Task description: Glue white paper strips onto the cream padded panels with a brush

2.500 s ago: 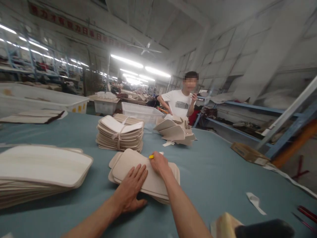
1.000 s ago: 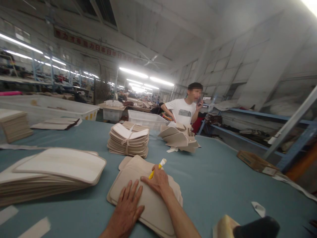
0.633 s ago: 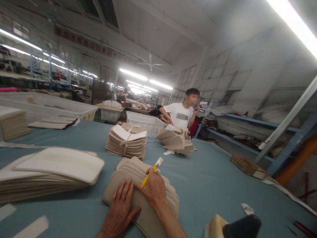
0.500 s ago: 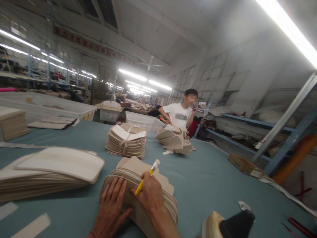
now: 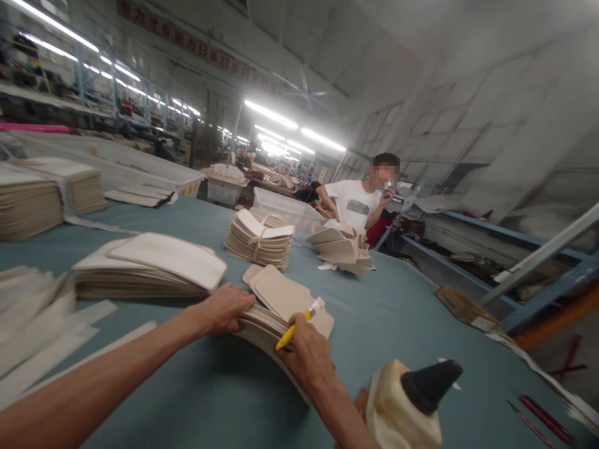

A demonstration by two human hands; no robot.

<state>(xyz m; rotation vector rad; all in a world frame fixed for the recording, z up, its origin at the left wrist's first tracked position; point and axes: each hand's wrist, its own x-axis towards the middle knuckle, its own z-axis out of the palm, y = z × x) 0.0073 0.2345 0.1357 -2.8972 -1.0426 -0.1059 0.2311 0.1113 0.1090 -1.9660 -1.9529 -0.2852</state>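
My left hand [image 5: 230, 308] is closed on the left end of a stack of beige fabric-like panels [image 5: 264, 330], which bends in an arch with its near edge off the table. My right hand [image 5: 309, 354] grips the right side of that stack and also holds a yellow-handled brush [image 5: 286, 337], its pale bristles pointing up and away. Beyond the held stack, more rounded beige panels [image 5: 283, 292] lie fanned out. To the left sits a pile of white-faced panels [image 5: 171, 254]. A cream bottle [image 5: 386, 408] with a black nozzle stands right of my right hand.
A tied bundle of panels [image 5: 257, 243] and a loose beige heap [image 5: 344, 246] stand farther back. White strips [image 5: 88, 330] lie at left, near strapped stacks [image 5: 30, 202]. Red-handled tools [image 5: 545, 418] and a cardboard box [image 5: 463, 305] are at right. A person [image 5: 358, 202] stands beyond the table.
My left hand has gone from lying flat on the stack to gripping its left end. The stack's near edge has been lifted and bent. The view has shifted, showing more of the left side.
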